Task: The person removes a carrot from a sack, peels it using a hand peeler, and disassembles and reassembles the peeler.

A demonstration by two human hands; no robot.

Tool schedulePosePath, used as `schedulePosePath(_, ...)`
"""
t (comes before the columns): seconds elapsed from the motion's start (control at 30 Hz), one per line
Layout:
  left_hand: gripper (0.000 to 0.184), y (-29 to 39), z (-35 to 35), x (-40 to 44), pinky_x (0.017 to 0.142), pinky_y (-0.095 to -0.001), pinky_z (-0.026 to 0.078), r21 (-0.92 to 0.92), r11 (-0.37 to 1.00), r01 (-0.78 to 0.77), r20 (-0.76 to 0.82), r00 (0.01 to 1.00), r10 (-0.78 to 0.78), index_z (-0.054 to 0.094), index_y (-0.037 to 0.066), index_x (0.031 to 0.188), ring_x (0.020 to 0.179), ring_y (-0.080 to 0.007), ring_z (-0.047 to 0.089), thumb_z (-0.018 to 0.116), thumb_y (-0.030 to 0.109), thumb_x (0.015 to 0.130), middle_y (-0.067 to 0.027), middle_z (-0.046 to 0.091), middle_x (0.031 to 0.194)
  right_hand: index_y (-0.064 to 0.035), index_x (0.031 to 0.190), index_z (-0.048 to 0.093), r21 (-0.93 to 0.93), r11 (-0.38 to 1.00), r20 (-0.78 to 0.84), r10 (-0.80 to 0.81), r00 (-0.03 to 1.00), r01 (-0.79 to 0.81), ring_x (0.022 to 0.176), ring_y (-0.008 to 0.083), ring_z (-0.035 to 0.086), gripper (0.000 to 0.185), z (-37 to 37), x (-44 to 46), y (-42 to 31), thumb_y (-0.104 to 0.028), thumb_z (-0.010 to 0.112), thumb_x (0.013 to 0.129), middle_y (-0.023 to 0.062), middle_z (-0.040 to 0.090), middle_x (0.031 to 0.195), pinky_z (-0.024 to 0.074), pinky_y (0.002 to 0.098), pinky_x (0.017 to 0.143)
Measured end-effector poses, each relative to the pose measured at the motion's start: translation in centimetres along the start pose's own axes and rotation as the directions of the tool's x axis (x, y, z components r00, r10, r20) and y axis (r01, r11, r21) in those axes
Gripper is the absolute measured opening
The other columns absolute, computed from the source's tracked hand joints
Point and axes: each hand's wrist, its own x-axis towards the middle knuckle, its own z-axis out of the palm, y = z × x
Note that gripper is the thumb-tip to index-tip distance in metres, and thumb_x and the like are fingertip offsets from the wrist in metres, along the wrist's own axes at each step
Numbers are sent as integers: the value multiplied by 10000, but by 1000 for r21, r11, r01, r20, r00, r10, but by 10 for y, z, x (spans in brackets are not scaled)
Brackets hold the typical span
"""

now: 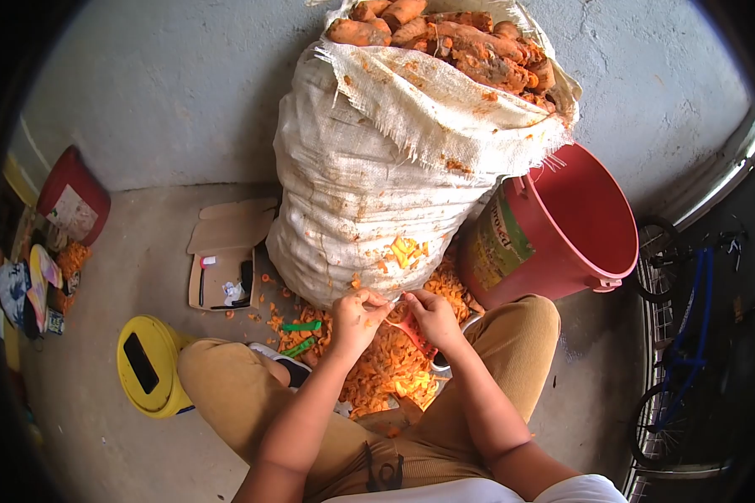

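Note:
My left hand (358,320) and my right hand (435,321) meet between my knees, fingertips pinched close together. A red plastic tool (413,332), perhaps a peeler, shows below my right fingers and slants down toward the peelings; the fingers partly cover it. What my left fingertips pinch is too small to make out. Under both hands lies a heap of orange peelings (387,369). Two green-handled tools, one upper (301,326) and one lower (299,346), rest on the heap's left side.
A tall white woven sack (369,176) of orange root vegetables (478,50) stands ahead. Right of it is a red bucket (554,243). At left are an open cardboard box (218,285) and a yellow tub (176,360) with a phone (141,363) on its lid. A bicycle (684,360) stands far right.

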Motion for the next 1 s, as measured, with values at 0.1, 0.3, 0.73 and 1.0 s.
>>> schedulePosePath(0.1,116,-6,-2,1,508,-224,432,-98,983,154,64,987,-148,556,-10,653,579,-101,546,660,35,680,-73,599,670,36,1034,517,-135,987,96,-70,993,83,576,156,533,366,-3,-5,-10,-231,569,789,85,551,624,427,275,549)
schedulePosePath(0.3,77,-8,-8,2,471,-200,384,-217,843,492,232,865,-445,568,26,685,577,-79,538,639,49,703,-60,606,688,53,1136,427,-167,980,250,-67,966,111,614,189,552,542,-6,-4,-6,-214,633,711,93,558,663,439,295,579)
schedulePosePath(0.73,89,-19,-4,-1,548,-230,461,-306,694,652,289,758,-585,583,19,709,600,-111,559,643,84,719,-61,609,712,34,1136,439,-293,955,197,18,980,42,663,244,576,579,-1,-6,-5,-215,655,660,135,572,698,445,323,612)
schedulePosePath(1.0,76,-19,0,-3,568,-257,488,-298,640,708,279,706,-651,566,30,710,654,-138,576,629,68,728,-53,594,714,11,1121,456,-310,950,229,45,973,29,698,256,582,561,1,-2,1,-209,654,644,136,584,723,448,333,627)
